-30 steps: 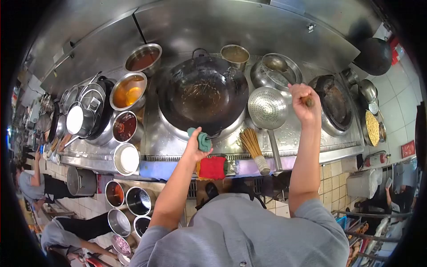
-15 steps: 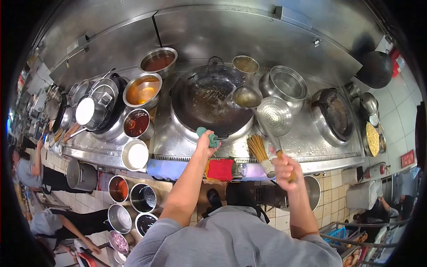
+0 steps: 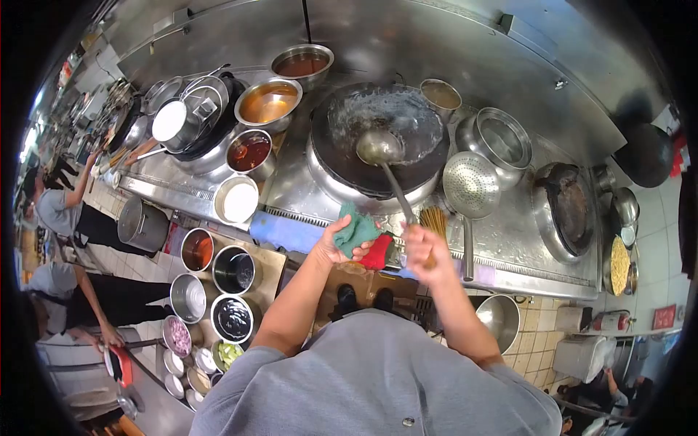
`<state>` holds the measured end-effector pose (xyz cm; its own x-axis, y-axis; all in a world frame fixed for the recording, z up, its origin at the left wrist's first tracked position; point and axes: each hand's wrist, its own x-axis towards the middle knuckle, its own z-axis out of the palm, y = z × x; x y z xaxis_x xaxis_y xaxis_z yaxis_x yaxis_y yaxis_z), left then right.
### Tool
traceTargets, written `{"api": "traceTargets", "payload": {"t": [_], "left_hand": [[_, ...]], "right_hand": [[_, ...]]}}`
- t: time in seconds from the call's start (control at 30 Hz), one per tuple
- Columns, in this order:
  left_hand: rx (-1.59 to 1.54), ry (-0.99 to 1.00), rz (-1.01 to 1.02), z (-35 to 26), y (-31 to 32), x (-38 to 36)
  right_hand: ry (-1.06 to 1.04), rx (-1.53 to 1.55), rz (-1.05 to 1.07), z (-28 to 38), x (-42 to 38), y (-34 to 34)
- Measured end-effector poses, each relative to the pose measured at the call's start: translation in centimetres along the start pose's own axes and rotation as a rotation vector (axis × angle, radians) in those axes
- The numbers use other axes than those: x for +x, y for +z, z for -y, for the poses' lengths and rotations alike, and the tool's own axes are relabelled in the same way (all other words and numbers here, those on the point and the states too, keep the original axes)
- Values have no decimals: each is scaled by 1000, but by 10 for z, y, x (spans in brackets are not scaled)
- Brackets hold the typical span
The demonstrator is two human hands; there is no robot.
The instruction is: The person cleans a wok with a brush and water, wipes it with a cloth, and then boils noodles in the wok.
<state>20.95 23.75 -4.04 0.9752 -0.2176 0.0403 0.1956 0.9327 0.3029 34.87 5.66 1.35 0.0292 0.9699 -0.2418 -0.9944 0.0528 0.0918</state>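
Left hand (image 3: 334,243) clutching green cloth (image 3: 355,231), apart from wok (image 3: 422,149); right hand (image 3: 424,253) grasping ladle (image 3: 396,187), its bowl already within.

A ladle (image 3: 381,147) sits in the wok (image 3: 338,163), and a strainer (image 3: 471,186) lies right of the wok.

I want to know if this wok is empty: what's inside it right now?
The ladle has its bowl in or just over the wok, whose dark inner wall shows a whitish film or haze. No food shows; whatever lies beneath the bowl is covered.
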Motion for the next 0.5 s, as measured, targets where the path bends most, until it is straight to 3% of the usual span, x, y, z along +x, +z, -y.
{"api": "traceTargets", "payload": {"t": [0.03, 0.07, 0.1, 0.13, 0.17, 0.23, 0.3, 0.37, 0.5], "left_hand": [[2, 1, -1, 0, -8, 2], [179, -61, -237, -1, -17, 6], [347, -131, -476, 4, -23, 9], [633, -99, -692, 8, -19, 18], [618, -107, -698, 9, -22, 25], [2171, -578, -855, 11, -28, 31], [2207, -681, -898, 19, -32, 38], [2240, -797, -936, 30, -33, 42], [2484, -943, -772, 41, -17, 43]], "right_hand": [[50, 21, -65, 26, 8, 5], [42, -161, -84, 52, 19, -1], [-3, -384, -188, 67, 24, 1], [-142, -847, -359, 65, 21, 23], [-226, -1033, -435, 63, 17, 31], [-317, -1123, -507, 72, -4, 34], [-363, -1029, -409, 94, -38, 39], [-493, -1153, -473, 108, -68, 46], [-697, -1622, -768, 167, -101, 37]]}}
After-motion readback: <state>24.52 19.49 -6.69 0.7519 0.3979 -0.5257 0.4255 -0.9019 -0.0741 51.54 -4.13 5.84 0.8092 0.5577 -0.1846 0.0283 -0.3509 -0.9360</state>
